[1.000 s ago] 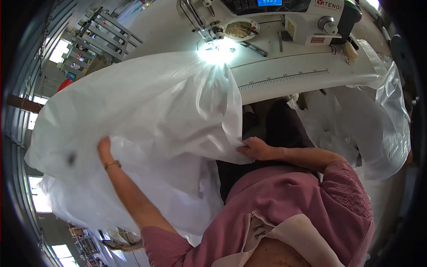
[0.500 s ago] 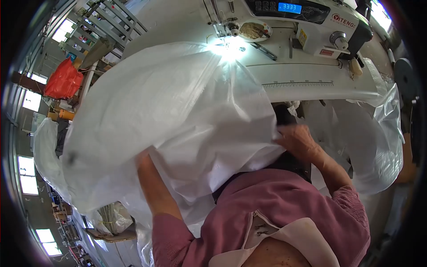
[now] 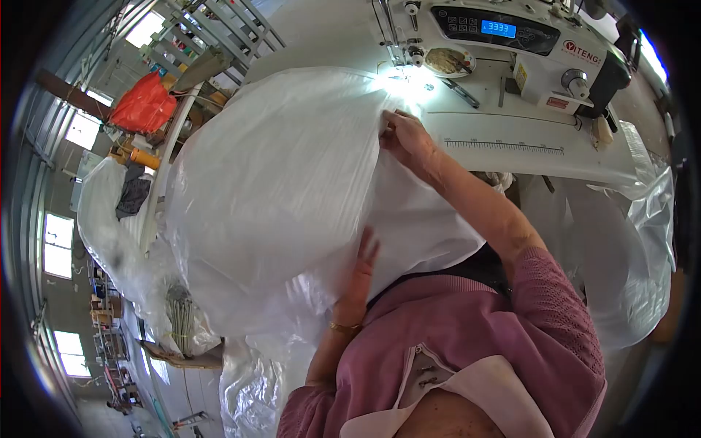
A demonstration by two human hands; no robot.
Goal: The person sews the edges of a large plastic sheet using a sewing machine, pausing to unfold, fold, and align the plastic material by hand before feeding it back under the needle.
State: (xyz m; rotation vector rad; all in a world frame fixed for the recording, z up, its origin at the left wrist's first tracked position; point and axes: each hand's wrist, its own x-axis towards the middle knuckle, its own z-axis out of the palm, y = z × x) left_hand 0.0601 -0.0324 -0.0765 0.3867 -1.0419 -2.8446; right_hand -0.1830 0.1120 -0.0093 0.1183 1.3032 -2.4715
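Observation:
A large, translucent white plastic sheet spreads from the sewing machine's lit needle area down over my lap. Close below the needle, my right hand pinches the sheet's edge between thumb and fingers. Lower down, near my waist, my left hand has its fingers stretched out against or just beside the sheet; motion blur hides whether it touches. The bright lamp washes out the presser foot and the spot where the sheet meets it.
A small dish and dark tweezers lie by the needle. A ruler strip runs along the table front. More clear plastic hangs at the right. A red bag and a bundle of thin stalks are at left.
My right hand has gone up from the sheet's lower right edge to near the needle. My left hand has come out from the sheet's folds and moved right. The view has shifted slightly.

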